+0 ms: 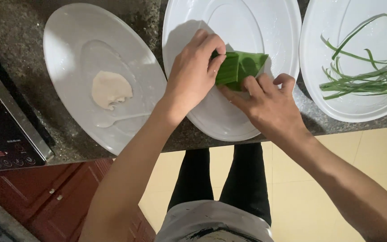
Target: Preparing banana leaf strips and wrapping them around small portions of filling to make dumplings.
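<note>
Fingers [216,58] of the left hand [193,74] are curling down over a folded green leaf parcel [240,67], pinching its left end, while the right hand [269,105] is pressing its lower edge with thumb and forefinger. The parcel is lying on the middle white oval plate [247,18], its long axis running left to right, tapering rightward. The dark speckled stone table [19,18] is carrying three plates above a pale yellow tiled floor [372,157]

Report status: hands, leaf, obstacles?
Left hand and right hand both pinching folded green leaf parcel over middle white plate. Nothing in the way.
</note>
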